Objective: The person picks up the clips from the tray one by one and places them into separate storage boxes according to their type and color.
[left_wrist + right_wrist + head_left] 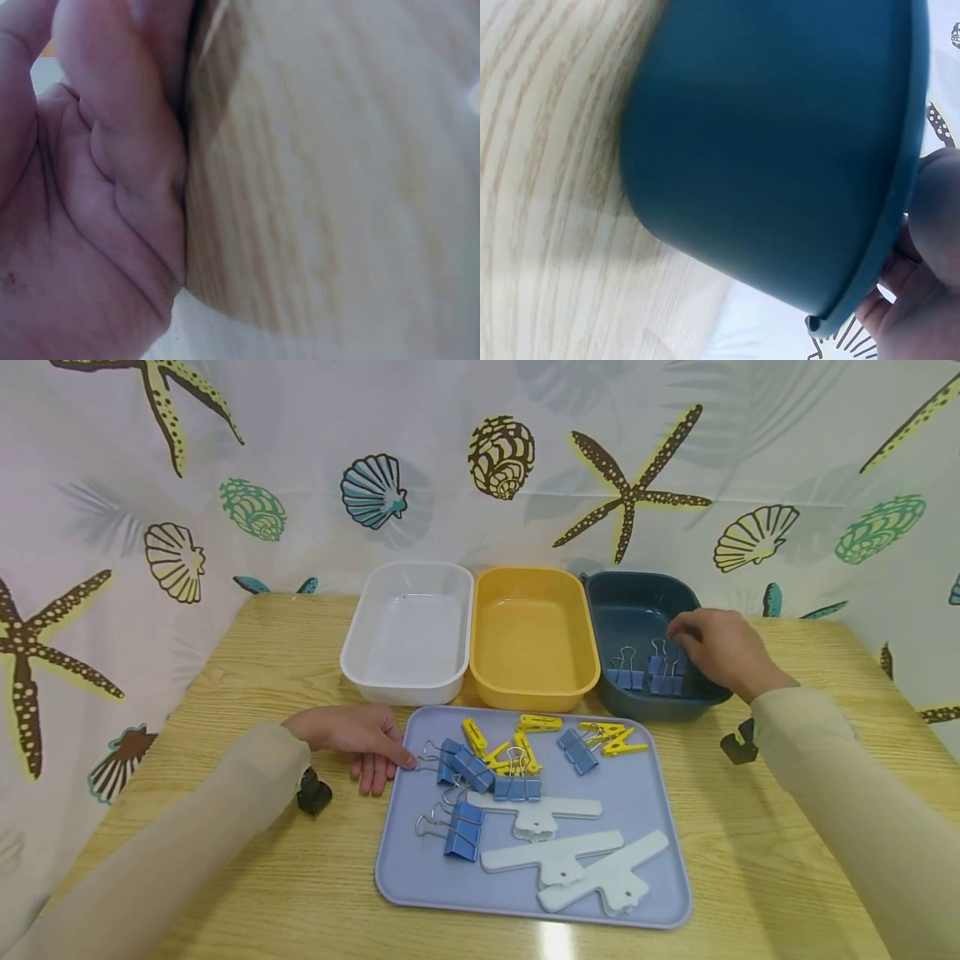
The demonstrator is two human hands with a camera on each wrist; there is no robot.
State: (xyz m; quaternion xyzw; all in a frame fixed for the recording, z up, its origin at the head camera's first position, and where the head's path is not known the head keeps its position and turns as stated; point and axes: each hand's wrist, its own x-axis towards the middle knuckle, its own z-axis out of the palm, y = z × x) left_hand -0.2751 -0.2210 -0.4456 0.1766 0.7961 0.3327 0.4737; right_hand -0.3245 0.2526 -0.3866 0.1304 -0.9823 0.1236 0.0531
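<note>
My left hand [360, 743] rests on the table at the tray's left edge, fingers loosely bent and holding nothing. One fingertip reaches the rim beside the wire handles of a blue binder clip [450, 762]. The left wrist view shows the palm side of this hand [90, 180] against the wood. Over the dark blue bin [637, 706], my right hand [723, 647] dips in with bent fingers, right by the handles of upright binder clips [665, 683]. Whether it pinches a clip I cannot tell. In the right wrist view, the bin's wall [765, 150] hides the fingertips.
On the lavender tray [405, 881] lie more blue binder clips [463, 831], several yellow clothespins [540, 723] and three white bag clips [551, 856]. A white bin [408, 693] and a yellow bin [532, 700] stand left of the dark blue one. A patterned curtain [450, 443] hangs behind.
</note>
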